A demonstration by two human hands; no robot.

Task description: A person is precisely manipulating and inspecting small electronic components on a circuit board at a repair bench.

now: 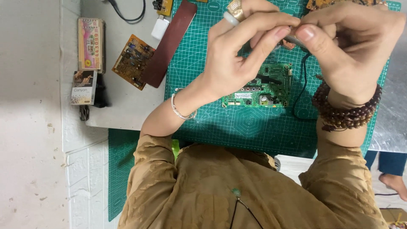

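— While we look down, what do our hands hold?
— Our left hand (pixel 237 51) and right hand (pixel 347 46) meet above the green cutting mat (pixel 254 127); both pinch one small grey part (pixel 292 39) between thumb and fingertips, mostly hidden, so we cannot tell what it is.
— Any containers?
— We see none holding anything. A small printed box (pixel 83 87) lies at the surface's (pixel 123 110) left edge, closed, contents unseen, just below a stack of printed paper slips (pixel 90 44).
— And the counts?
— We count one green circuit board (pixel 259 87) on the mat under our hands, one brown circuit board (pixel 132 61) off the mat to the left, one dark brown strip (pixel 169 42) lying across the mat's edge, and one white adapter (pixel 160 28).
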